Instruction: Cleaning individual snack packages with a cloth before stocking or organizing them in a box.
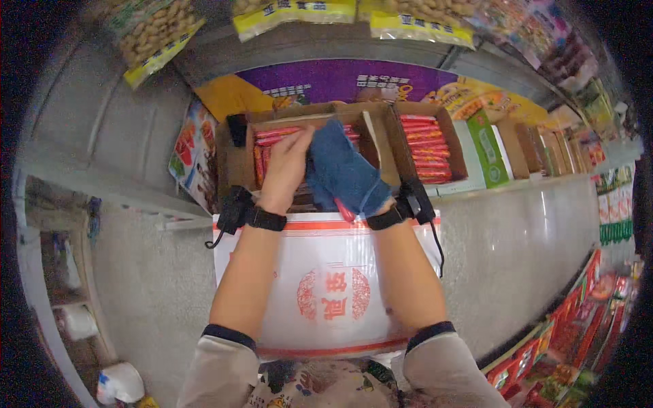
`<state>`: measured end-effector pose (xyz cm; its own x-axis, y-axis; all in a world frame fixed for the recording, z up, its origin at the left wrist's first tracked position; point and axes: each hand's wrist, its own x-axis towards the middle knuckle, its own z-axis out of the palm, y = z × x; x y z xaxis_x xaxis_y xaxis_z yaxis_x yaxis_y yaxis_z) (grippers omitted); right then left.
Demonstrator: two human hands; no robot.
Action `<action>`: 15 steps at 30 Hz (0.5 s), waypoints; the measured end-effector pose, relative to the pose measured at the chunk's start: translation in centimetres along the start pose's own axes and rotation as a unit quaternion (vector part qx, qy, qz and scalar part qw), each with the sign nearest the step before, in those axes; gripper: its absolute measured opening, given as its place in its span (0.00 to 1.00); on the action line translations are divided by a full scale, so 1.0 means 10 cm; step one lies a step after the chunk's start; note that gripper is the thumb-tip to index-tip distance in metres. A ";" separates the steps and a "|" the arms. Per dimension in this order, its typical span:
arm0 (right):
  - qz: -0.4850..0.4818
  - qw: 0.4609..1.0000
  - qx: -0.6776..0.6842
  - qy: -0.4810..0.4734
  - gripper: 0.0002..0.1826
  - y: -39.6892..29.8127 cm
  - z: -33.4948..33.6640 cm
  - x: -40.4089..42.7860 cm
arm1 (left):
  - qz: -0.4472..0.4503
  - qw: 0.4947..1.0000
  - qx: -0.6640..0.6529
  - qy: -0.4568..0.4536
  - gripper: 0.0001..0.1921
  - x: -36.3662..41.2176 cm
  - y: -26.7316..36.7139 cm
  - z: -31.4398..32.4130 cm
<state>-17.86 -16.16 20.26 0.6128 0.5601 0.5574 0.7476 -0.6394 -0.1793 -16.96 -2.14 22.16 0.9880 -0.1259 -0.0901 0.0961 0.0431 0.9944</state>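
Note:
My left hand (290, 166) is over an open cardboard box (334, 108) of red-wrapped sticks (278, 133). Its blurred fingertips come close to a blue cloth (339, 163); whether they pinch anything is unclear. The cloth is bunched over my right hand (386, 205), hiding nearly all of it but a strip near the wrist. From under the cloth's lower edge sticks out the end of one red-wrapped stick (344, 210). The box's near side is partly hidden by my hands and the cloth.
Below my forearms lies a white carton (326, 250) with red print. A second box of red sticks (424, 148) stands to the right, beside a green box (487, 148). Bags of peanuts (160, 33) overhang the shelf. Red-packaged goods (561, 326) line the lower right.

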 end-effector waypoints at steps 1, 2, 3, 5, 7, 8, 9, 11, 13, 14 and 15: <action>0.002 0.999 0.036 0.013 0.21 0.00 0.03 0.00 | -0.022 1.000 -0.014 -0.001 0.22 0.00 0.01 0.01; 0.002 0.993 -0.088 -0.072 0.21 0.01 0.03 -0.01 | -0.028 0.999 -0.006 -0.017 0.20 -0.01 0.04 -0.01; 0.039 0.993 -0.074 -0.078 0.21 -0.06 -0.06 0.05 | -0.002 1.000 -0.005 -0.021 0.19 -0.02 0.04 -0.03; 0.114 0.988 -0.047 -0.090 0.21 -0.17 -0.24 0.19 | 0.050 0.998 -0.002 -0.030 0.19 -0.04 0.05 -0.07; 0.085 0.994 -0.050 -0.040 0.20 -0.11 -0.19 0.10 | 0.081 0.996 -0.004 -0.041 0.18 -0.05 0.04 0.00; 0.071 0.996 -0.051 -0.014 0.19 -0.07 -0.13 0.04 | 0.096 0.994 -0.004 -0.046 0.18 -0.05 0.03 0.02; 0.058 0.998 -0.039 -0.001 0.19 -0.02 -0.07 0.00 | 0.089 0.996 -0.013 -0.024 0.18 -0.04 0.04 0.04; 0.033 0.999 -0.014 0.023 0.19 0.06 0.07 -0.06 | 0.073 0.997 -0.029 0.020 0.17 0.01 -0.03 0.06; 0.021 0.999 -0.040 -0.014 0.21 0.04 0.11 -0.03 | 0.053 0.998 -0.015 0.033 0.18 0.05 -0.13 0.01; 0.015 0.998 -0.052 -0.032 0.21 0.03 0.13 -0.02 | 0.043 0.998 -0.008 0.039 0.18 0.07 -0.18 -0.02; 0.014 0.992 -0.103 -0.074 0.22 0.00 0.09 0.00 | 0.036 0.998 -0.002 0.044 0.19 0.05 -0.14 -0.02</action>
<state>-17.61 -15.68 19.53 0.6746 0.6027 0.4261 0.6716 -0.7407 -0.0157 -16.61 -2.09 20.71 0.9991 -0.0346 -0.0226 0.0244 0.0535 0.9983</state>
